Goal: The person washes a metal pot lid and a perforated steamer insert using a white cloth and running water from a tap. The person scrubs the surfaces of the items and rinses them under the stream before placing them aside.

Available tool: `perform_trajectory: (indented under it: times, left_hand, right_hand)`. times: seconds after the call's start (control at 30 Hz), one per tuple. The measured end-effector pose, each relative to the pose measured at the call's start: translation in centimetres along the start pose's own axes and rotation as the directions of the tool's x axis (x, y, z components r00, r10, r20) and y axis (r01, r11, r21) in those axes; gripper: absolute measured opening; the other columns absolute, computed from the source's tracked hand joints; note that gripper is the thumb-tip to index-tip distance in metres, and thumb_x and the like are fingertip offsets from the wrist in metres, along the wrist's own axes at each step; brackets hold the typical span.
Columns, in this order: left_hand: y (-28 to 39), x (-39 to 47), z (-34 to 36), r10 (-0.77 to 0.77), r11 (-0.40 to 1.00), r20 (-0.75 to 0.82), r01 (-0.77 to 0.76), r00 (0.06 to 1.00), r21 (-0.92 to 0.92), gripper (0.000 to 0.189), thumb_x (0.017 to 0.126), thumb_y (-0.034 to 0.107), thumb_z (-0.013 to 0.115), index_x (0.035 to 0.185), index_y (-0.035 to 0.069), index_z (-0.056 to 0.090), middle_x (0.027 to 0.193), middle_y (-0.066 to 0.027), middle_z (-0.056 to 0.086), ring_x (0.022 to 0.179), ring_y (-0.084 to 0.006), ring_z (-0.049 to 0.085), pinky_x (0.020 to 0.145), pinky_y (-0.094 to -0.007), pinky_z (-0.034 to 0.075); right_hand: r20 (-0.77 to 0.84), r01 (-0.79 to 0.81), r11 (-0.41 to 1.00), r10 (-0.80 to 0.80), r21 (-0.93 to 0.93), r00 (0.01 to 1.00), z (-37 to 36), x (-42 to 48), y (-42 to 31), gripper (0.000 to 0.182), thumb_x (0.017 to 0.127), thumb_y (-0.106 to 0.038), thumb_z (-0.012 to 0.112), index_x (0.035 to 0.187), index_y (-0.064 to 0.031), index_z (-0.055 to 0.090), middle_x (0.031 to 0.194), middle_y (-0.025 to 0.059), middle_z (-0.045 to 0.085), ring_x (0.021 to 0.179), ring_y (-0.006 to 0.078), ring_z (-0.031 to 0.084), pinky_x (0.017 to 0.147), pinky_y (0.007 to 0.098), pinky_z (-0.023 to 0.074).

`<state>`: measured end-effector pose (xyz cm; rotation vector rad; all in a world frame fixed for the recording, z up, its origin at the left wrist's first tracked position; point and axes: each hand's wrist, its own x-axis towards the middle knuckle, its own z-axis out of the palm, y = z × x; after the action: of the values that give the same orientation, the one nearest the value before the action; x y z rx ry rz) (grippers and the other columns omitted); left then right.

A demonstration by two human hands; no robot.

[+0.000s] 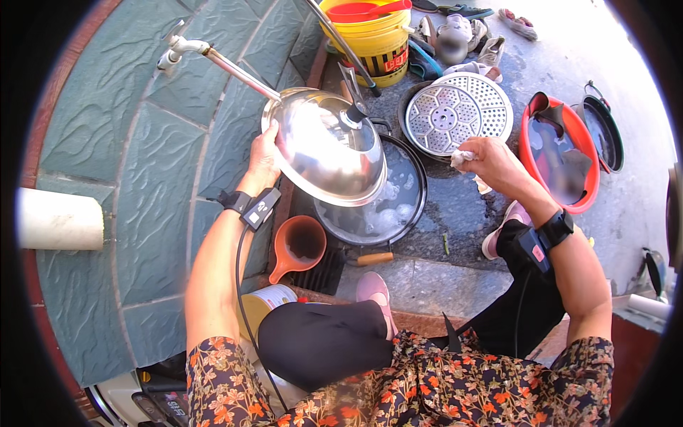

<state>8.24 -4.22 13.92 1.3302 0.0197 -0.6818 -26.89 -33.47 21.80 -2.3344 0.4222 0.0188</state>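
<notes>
My left hand grips the rim of a shiny domed metal pot lid, tilted on its side above a wide black-rimmed pan of soapy water. A black knob sticks up from the lid's crown. In my right hand a crumpled whitish cloth is pinched, held apart from the lid. Just beyond that hand, a perforated metal steamer plate lies with another perforated plate on a round pot.
A wall tap carries a hose reaching the lid's edge. Near the wall sit an orange dipper and a drain grate. A red basin of water stands at right, a yellow bucket at the back, shoes beside it.
</notes>
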Motion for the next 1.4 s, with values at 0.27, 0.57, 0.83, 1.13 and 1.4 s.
perform_trajectory:
  times: [0.27,0.57,0.83,1.13,1.4]
  left_hand:
    - [-0.7,-3.7,-3.0,0.023,0.999,-0.057,-0.024,0.998,-0.029,0.028,0.098,0.032,0.061,0.085,0.007,0.065,0.077,-0.0006,0.061,0.066,-0.0114,0.057,0.058,-0.0262,0.047]
    - [0.0,-11.1,-2.6,-0.001,1.0,-0.024,0.001,1.0,-0.021,0.035,0.094,0.034,0.067,0.104,0.0,0.065,0.094,-0.0087,0.068,0.081,-0.0187,0.065,0.072,-0.0327,0.055]
    - [1.2,-16.1,-1.5,-0.004,0.995,0.054,-0.001,0.999,0.096,0.04,0.091,0.033,0.072,0.112,0.0,0.063,0.096,-0.0108,0.068,0.083,-0.0215,0.067,0.072,-0.0374,0.057]
    - [-2.1,-12.9,-2.0,0.017,0.999,-0.106,-0.023,0.994,-0.049,0.041,0.091,0.046,0.068,0.102,0.007,0.061,0.08,-0.0057,0.06,0.07,-0.0219,0.061,0.065,-0.0426,0.055]
    - [-3.8,-6.6,-4.5,0.011,0.99,-0.191,-0.038,0.982,-0.137,0.037,0.094,0.053,0.061,0.094,0.015,0.059,0.075,0.0007,0.047,0.068,-0.0149,0.051,0.063,-0.0365,0.05]
  right_hand:
    - [-0.037,0.047,0.998,-0.049,-0.034,0.998,0.1,0.0,0.4,0.016,0.079,-0.014,0.072,0.09,-0.0021,0.07,0.075,0.0169,0.067,0.074,0.0306,0.067,0.07,0.0403,0.05]
    - [-0.026,0.007,0.998,-0.009,-0.057,1.0,-0.4,0.2,1.8,0.016,0.077,-0.012,0.07,0.089,-0.0015,0.07,0.075,0.0185,0.068,0.074,0.0334,0.068,0.071,0.0415,0.0511]
    - [-0.052,0.03,0.997,-0.033,-0.065,0.998,-0.5,0.3,2.9,0.022,0.074,-0.013,0.071,0.094,-0.0022,0.072,0.08,0.0214,0.068,0.08,0.0348,0.068,0.074,0.0429,0.0518]
    - [-0.056,0.008,0.998,-0.012,-0.07,0.998,-1.0,-0.2,2.7,0.025,0.074,-0.015,0.072,0.095,-0.0024,0.072,0.079,0.0212,0.069,0.078,0.0347,0.068,0.075,0.0429,0.0516]
    - [0.051,-0.02,0.999,0.022,-0.032,0.998,-0.3,-0.4,1.6,0.02,0.074,-0.012,0.07,0.092,-0.0021,0.071,0.076,0.019,0.068,0.075,0.0308,0.068,0.072,0.0392,0.0518]
